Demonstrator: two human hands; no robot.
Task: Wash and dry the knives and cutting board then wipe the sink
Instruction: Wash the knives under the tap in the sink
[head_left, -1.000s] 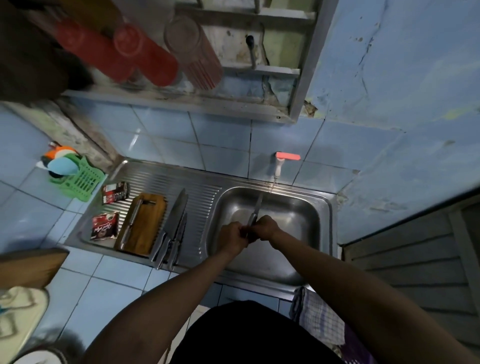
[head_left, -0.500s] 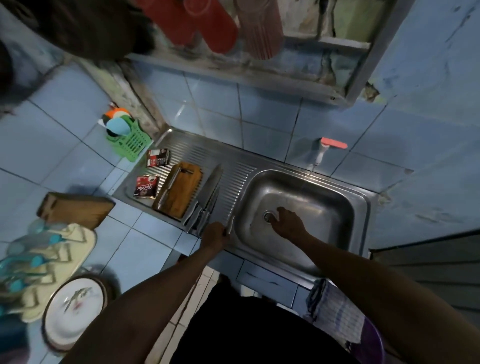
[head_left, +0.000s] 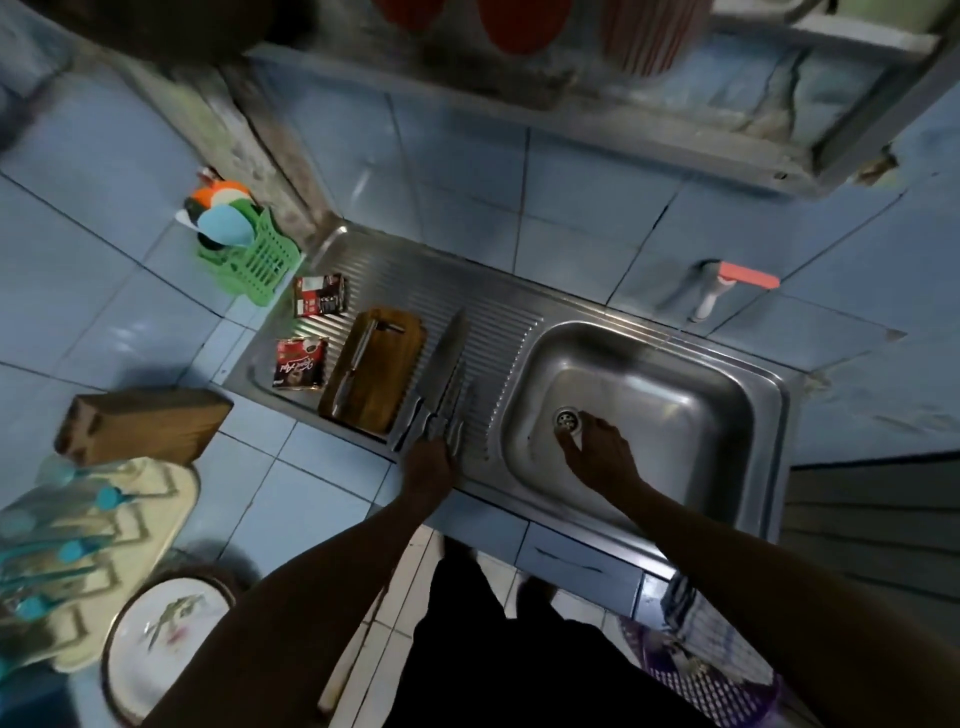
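A checked cloth (head_left: 693, 613) is seen hanging nearest, below the front edge of the sink (head_left: 748, 410). The left hand (head_left: 428, 465) is placed at the handle ends of the knives (head_left: 441, 384), which are laid side by side on the ribbed drainboard (head_left: 498, 332); whether its grip is pinching a handle or merely resting on it cannot be told. The right hand (head_left: 597, 452) is lowered into the basin with its grip loosely spread, the fingertips (head_left: 569, 434) set just beside the drain (head_left: 567, 418). Left of the knives, the wooden cutting board (head_left: 379, 379) is laid on the drainboard, with another knife (head_left: 356, 364) resting on it. Two dark sachets (head_left: 300, 362) are found beyond the board's left side. Farther back, a green basket (head_left: 252, 254) is stood on the tiled table (head_left: 104, 291), and a tap (head_left: 727, 286) is mounted on the wall.
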